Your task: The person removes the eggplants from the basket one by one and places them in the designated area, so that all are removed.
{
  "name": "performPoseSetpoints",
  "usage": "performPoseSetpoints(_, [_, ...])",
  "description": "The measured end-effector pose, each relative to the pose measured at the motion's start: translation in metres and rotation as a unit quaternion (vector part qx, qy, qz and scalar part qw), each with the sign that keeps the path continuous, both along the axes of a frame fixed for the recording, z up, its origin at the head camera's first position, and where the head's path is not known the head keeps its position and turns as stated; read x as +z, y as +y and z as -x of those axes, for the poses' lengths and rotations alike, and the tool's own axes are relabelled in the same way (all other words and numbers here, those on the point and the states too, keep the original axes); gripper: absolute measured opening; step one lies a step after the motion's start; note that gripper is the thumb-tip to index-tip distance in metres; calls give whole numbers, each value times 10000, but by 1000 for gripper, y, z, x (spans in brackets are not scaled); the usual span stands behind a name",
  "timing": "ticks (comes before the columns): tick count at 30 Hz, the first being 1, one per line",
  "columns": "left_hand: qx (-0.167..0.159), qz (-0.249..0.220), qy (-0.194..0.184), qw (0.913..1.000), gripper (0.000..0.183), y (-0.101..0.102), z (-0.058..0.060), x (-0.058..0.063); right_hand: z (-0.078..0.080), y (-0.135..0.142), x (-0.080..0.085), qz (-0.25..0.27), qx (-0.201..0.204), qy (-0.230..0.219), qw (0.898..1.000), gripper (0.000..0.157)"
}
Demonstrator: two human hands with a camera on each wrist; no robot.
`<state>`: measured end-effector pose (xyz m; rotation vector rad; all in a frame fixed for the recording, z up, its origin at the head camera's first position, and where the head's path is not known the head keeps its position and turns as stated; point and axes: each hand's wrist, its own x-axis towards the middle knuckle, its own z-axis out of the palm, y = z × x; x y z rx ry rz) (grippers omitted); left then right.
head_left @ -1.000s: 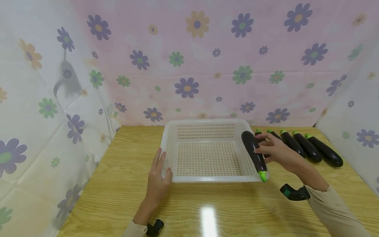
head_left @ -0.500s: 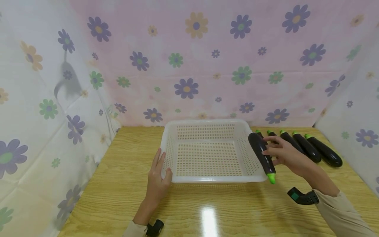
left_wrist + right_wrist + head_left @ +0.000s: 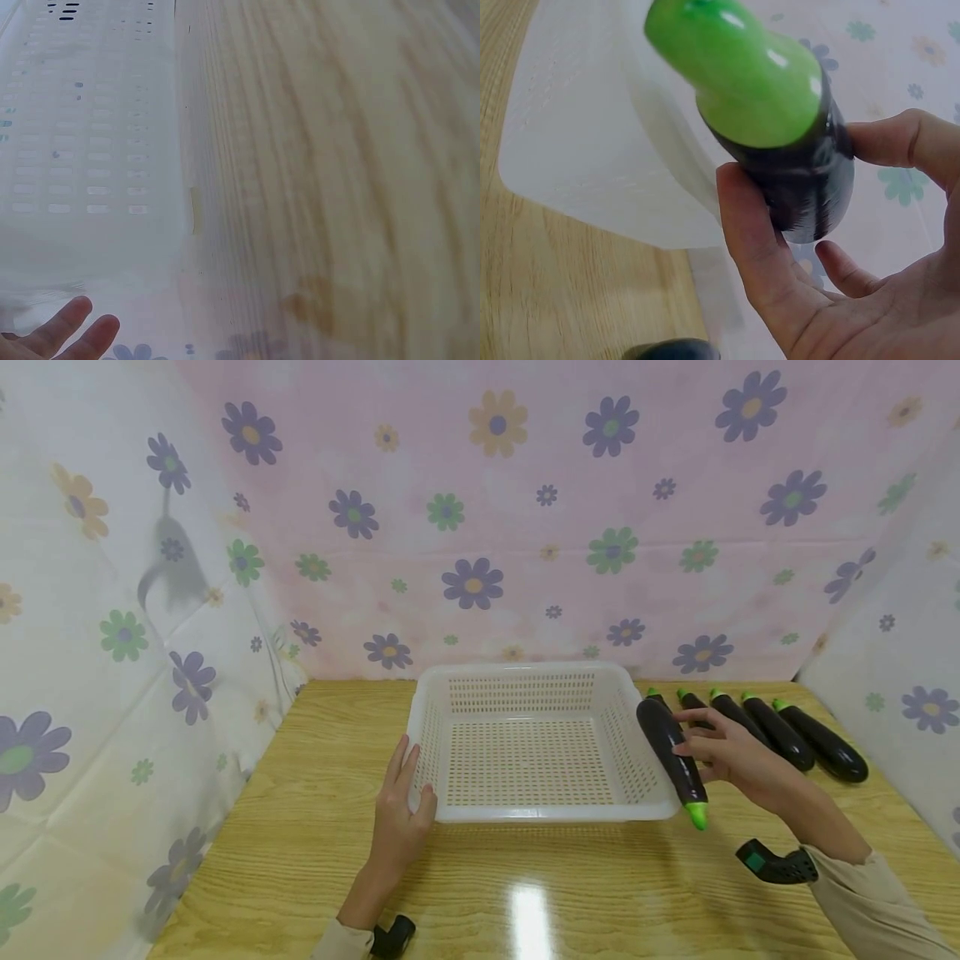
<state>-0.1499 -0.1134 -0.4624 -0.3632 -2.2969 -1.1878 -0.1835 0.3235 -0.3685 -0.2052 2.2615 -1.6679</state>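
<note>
My right hand (image 3: 738, 756) holds a dark purple eggplant (image 3: 667, 743) with a bright green stem. The thumb and fingers pinch it from both sides in the right wrist view, where the eggplant (image 3: 799, 191) points its stem toward the camera. In the head view it hangs tilted across the right rim of a white perforated plastic basket (image 3: 555, 814); whether it touches the rim cannot be told. My left hand (image 3: 401, 827) rests on the basket's left front corner, fingers straight along the side. Nothing is seen lying inside the basket.
Several more eggplants (image 3: 821, 742) lie in a row at the right back of the wood-grain table (image 3: 337, 718), partly behind my right hand. Flower-patterned cloth (image 3: 525, 527) hangs around the back and sides.
My right hand has moved right and slightly nearer with the eggplant, from over the basket's right side to its right rim. The left hand and basket have stayed put.
</note>
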Motion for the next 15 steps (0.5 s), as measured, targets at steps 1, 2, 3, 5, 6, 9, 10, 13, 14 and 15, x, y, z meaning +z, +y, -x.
performPoseSetpoints(1, [-3, 2, 11, 10000, 55, 0, 0, 0, 0, 1, -1, 10, -2, -13, 10000, 55])
performPoseSetpoints(2, [-8, 6, 16, 10000, 55, 0, 0, 0, 0, 2, -1, 37, -9, -33, 10000, 54])
performPoseSetpoints(3, [-14, 8, 17, 10000, 56, 0, 0, 0, 0, 4, -2, 49, -7, -54, 10000, 53])
performPoseSetpoints(5, [-25, 7, 6, 10000, 56, 0, 0, 0, -1, 6, -3, 82, -35, -92, 9999, 50])
performPoseSetpoints(6, [-28, 8, -2, 10000, 56, 0, 0, -1, -1, 7, -3, 87, -47, -107, 9999, 47])
performPoseSetpoints(9, [-28, -1, -30, 10000, 56, 0, 0, -1, -2, 12, -5, 99, -49, -128, 9999, 41])
performPoseSetpoints(10, [-23, -5, -38, 10000, 56, 0, 0, -1, -3, 13, -6, 95, -51, -128, 9999, 40])
performPoseSetpoints(13, [-8, 1, -46, 10000, 56, 0, 0, 0, -4, 17, -7, 114, -31, -152, 9998, 37])
performPoseSetpoints(14, [-3, 1, -49, 10000, 56, 0, 0, 0, -4, 18, -8, 134, -34, -179, 9997, 36])
performPoseSetpoints(15, [0, 3, -50, 10000, 56, -1, 0, 0, -4, 19, -9, 156, -41, -208, 9997, 36])
